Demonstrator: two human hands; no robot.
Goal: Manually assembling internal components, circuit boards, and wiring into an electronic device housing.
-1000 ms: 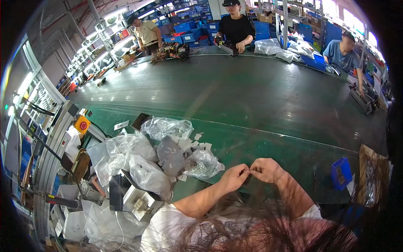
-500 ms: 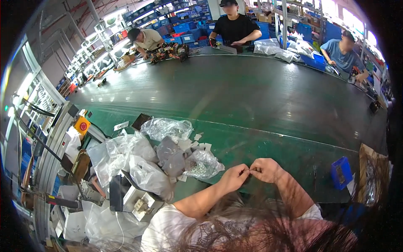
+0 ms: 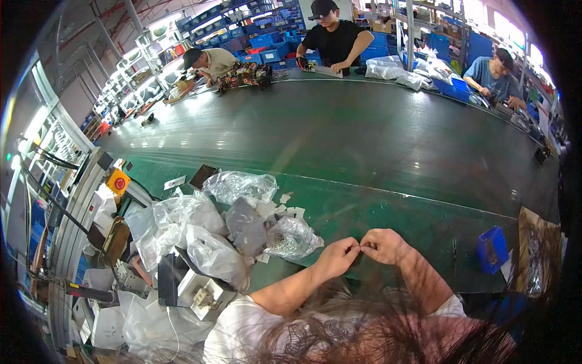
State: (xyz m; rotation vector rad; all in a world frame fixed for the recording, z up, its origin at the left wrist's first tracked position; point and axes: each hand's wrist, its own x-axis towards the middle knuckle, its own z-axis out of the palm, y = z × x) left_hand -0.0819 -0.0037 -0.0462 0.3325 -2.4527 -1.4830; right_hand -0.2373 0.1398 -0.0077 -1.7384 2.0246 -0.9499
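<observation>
Head view: near the left margin, a red stop button (image 3: 119, 182) is mounted on a yellow housing. To its right, a flat dark device (image 3: 167, 280) stands just beside an open white box (image 3: 188, 289). Beyond them, translucent plastic bags (image 3: 213, 253) lie heaped on the green work surface (image 3: 364, 209). At the heap's right end, a clear bag of small parts (image 3: 291, 238) rests near the left forearm.

The left hand (image 3: 337, 258) is largely closed, its fingers curled and its thumb and forefinger drawn together. The right hand (image 3: 385, 246) mirrors it, palm turned downward, and the fingertips of the two hands meet above the near edge of the surface. Whether either hand grips anything cannot be determined; any piece at that meeting point is too small to resolve.

Farther right, a slim dark rod (image 3: 454, 249) lies apart from the right hand, followed by a tilted blue bin (image 3: 493, 250) and, at the right margin, a sheet of brown wrapping (image 3: 525, 242).
</observation>
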